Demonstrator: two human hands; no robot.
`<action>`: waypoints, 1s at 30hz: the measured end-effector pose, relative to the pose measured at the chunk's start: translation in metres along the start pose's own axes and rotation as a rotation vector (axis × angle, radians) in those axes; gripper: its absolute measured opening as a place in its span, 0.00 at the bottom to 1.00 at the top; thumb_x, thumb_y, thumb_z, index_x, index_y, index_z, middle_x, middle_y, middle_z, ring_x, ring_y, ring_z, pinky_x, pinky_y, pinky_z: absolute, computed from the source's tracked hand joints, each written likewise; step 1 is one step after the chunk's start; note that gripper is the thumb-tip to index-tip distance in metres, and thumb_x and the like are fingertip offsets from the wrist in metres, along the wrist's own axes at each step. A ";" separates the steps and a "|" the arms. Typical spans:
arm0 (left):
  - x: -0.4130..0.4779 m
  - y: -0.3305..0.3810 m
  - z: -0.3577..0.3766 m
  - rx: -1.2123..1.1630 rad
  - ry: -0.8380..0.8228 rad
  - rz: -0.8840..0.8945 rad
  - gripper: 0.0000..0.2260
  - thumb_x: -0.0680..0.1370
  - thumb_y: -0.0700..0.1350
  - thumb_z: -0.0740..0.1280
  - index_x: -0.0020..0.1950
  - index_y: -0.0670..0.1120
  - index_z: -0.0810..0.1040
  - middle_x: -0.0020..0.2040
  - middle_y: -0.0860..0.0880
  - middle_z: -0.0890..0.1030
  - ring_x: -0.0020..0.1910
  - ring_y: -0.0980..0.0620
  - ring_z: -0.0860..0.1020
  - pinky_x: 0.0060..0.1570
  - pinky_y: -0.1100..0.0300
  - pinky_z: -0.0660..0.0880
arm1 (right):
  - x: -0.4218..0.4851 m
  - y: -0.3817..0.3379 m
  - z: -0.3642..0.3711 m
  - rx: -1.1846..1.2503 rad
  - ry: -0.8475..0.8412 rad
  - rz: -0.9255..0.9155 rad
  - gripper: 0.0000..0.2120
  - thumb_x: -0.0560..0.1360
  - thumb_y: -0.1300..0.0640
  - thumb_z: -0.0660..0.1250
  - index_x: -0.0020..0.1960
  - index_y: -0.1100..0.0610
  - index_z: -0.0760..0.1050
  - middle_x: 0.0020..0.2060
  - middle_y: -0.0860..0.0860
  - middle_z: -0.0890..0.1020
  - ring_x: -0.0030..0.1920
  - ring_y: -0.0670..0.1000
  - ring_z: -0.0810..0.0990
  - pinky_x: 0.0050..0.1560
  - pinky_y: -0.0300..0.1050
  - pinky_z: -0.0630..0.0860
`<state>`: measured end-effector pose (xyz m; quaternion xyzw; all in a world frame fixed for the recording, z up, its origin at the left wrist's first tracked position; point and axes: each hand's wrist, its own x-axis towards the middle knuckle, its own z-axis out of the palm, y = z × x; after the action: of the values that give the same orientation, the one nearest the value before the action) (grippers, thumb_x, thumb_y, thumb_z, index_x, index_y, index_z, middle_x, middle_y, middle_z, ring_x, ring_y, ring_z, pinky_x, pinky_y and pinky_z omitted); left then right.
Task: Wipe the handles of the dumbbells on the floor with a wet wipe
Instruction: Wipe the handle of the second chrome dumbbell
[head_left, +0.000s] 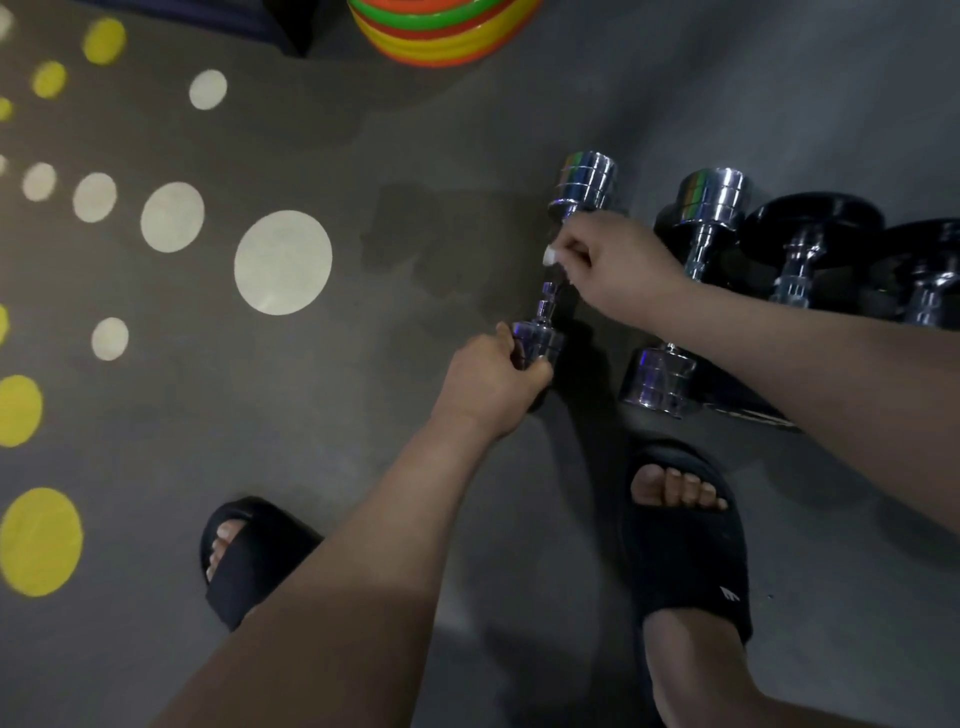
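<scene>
The grey floor (337, 426) carries white dots (283, 262) and yellow dots (40, 540) along its left side. Your left foot stands in a black slide (254, 556) near the bottom edge. A stack of coloured discs (441, 31) sits at the top edge.

Right of centre, your left hand (491, 384) grips the near head of a chrome dumbbell (584, 182), fingers curled round it. The dumbbell points away from you. Whether it rests on the floor cannot be told.

Your right hand (618, 265) pinches a white wipe (549, 255) against the handle, just below the far head. Only a small part of the wipe shows past your fingers.

Your right foot, in a second slide (685, 545), stands below that hand. A second chrome dumbbell (711, 200) lies just beside the first, on its right. Black dumbbells (810, 223) lie beyond it, at the right edge.
</scene>
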<state>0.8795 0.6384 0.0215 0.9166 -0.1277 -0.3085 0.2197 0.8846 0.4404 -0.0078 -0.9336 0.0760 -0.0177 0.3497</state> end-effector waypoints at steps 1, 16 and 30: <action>0.000 0.000 -0.001 0.008 0.003 0.002 0.17 0.78 0.53 0.68 0.55 0.40 0.78 0.38 0.47 0.76 0.49 0.40 0.79 0.41 0.59 0.64 | 0.004 0.001 0.001 -0.001 0.038 0.054 0.05 0.79 0.57 0.65 0.50 0.58 0.78 0.47 0.55 0.83 0.49 0.55 0.80 0.47 0.44 0.72; -0.003 0.004 -0.005 0.041 -0.032 0.012 0.16 0.80 0.53 0.67 0.58 0.40 0.76 0.47 0.42 0.79 0.51 0.40 0.78 0.41 0.59 0.63 | -0.002 -0.008 0.003 -0.001 0.012 0.040 0.05 0.80 0.59 0.65 0.50 0.60 0.77 0.47 0.53 0.84 0.47 0.55 0.81 0.45 0.41 0.71; -0.006 0.006 -0.001 0.006 -0.043 -0.007 0.30 0.81 0.53 0.66 0.78 0.40 0.65 0.60 0.38 0.79 0.61 0.40 0.77 0.55 0.57 0.70 | -0.010 -0.006 0.005 0.021 0.073 0.131 0.06 0.80 0.58 0.65 0.55 0.59 0.75 0.49 0.54 0.79 0.48 0.54 0.78 0.46 0.42 0.70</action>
<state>0.8744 0.6353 0.0282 0.9110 -0.1299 -0.3285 0.2129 0.8762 0.4493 -0.0074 -0.9215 0.1497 -0.0296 0.3570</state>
